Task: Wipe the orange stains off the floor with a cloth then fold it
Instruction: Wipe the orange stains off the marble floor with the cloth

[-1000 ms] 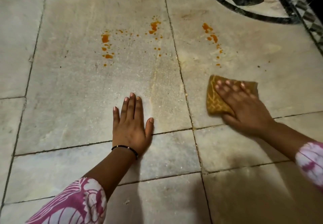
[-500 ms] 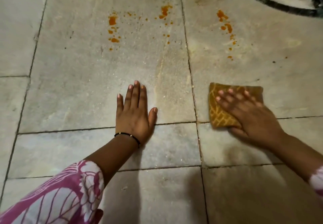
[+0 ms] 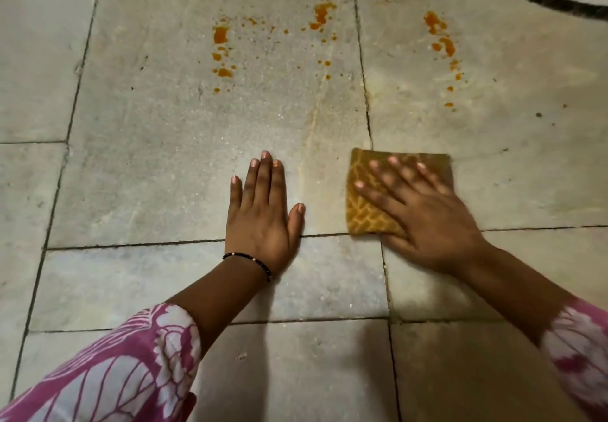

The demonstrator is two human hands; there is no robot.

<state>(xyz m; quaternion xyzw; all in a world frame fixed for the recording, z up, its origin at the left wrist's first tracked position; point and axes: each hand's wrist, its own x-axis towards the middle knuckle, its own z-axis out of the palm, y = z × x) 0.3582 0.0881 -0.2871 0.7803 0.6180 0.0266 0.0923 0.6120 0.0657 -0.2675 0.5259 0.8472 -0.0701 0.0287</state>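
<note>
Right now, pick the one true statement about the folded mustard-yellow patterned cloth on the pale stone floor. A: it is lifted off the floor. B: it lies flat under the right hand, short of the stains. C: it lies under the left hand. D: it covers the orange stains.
B: the right hand presses flat on the cloth, while the orange stains lie uncovered farther ahead.

- Left sleeve (image 3: 108, 372): loose fabric, pink-magenta with a large white print of leaves and petals, the veins drawn as thin pink lines; it ends partway along the forearm.
- Right sleeve (image 3: 579, 339): the same pink and white cloth, seen only at the frame's edge and blurred, with darker magenta patches.
- Bracelet (image 3: 248, 262): a thin band of small dark beads with a few pale ones, worn on the left wrist.
- Fingernails on both hands: short and unpainted.
</note>
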